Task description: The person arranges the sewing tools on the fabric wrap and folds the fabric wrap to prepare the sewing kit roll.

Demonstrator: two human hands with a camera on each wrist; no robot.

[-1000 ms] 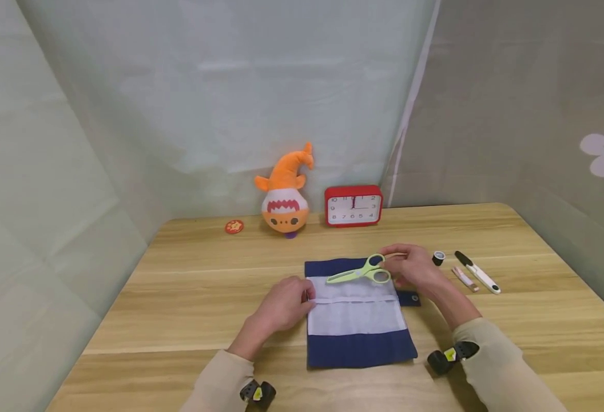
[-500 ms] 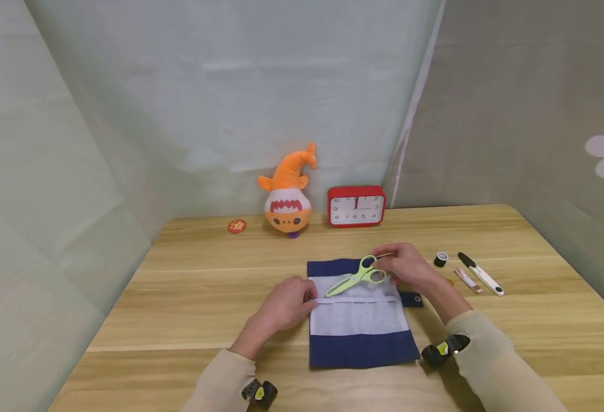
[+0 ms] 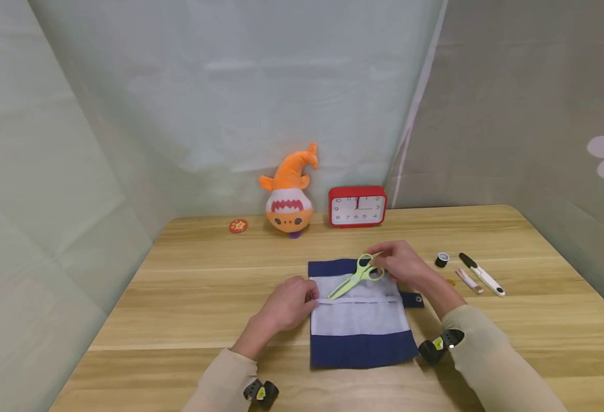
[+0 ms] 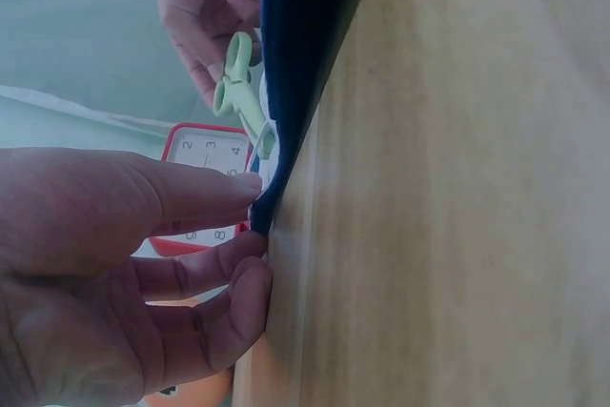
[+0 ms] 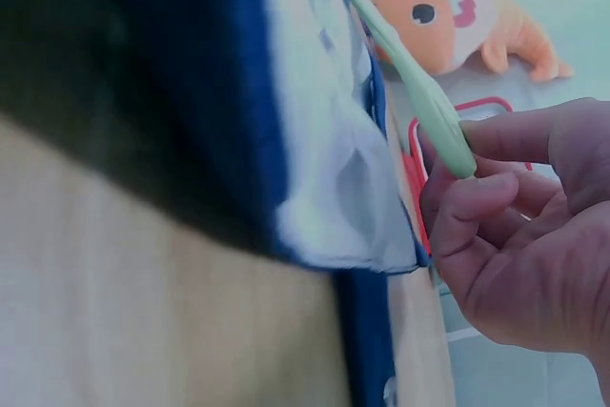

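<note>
A navy fabric pouch (image 3: 361, 350) lies spread open on the table, its white lining up and a pale band across the middle. My left hand (image 3: 287, 303) pinches the pouch's left edge near that band; the left wrist view shows thumb and fingers on either side of the cloth. Over the upper lining my right hand (image 3: 400, 263) holds light green scissors (image 3: 353, 280) by the handle loops, thumb and fingers pinching them in the right wrist view. The blades are together and point down-left, with the tip right at the band. A snap tab (image 3: 413, 300) sticks out on the right.
Right of the pouch lie a black thread spool (image 3: 442, 260), a small pink-and-white item (image 3: 469, 281), a white-handled tool with a black end (image 3: 482, 274) and a small yellow piece (image 3: 451, 282). Behind stand a red clock (image 3: 357, 207), an orange plush (image 3: 289, 200) and a red disc (image 3: 238, 226).
My right hand has shifted a little left, and the scissors have swung from nearly level to tip-down, bringing the tip to the band. My left hand keeps its grip on the pouch edge.
</note>
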